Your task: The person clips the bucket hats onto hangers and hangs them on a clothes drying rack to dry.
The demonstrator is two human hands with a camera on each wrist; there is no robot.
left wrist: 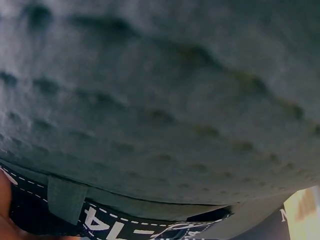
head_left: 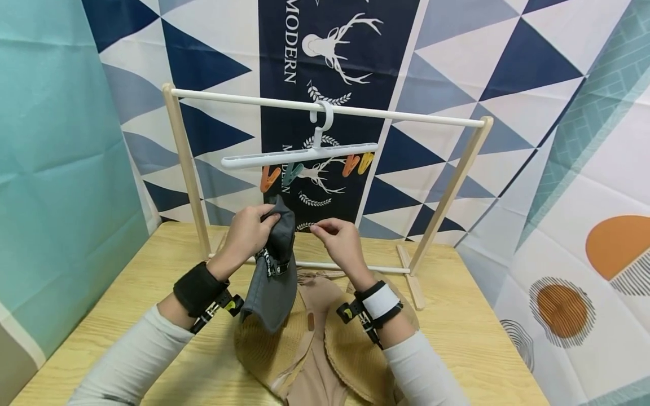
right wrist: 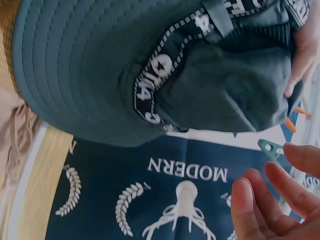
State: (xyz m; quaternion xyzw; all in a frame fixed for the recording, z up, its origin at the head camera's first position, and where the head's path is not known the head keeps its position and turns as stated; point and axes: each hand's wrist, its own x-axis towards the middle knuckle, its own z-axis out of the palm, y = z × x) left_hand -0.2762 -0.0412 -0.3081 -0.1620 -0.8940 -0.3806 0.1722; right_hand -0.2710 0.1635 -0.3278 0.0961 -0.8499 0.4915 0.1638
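Note:
My left hand grips a dark grey bucket hat by its crown, just below the clothes pegs. The brim hangs down, and a black band with white lettering runs around the crown. In the left wrist view the stitched brim fills most of the picture. To the right of the hat, my right hand is raised with loosely bent fingers and nothing between them. A teal peg and an orange peg hang from the white hanger above the left hand.
The hanger hooks over the white bar of a wooden-legged rack. Another orange peg and a yellow peg hang at its right end. Woven straw hats with beige cloth lie on the wooden table below the hands.

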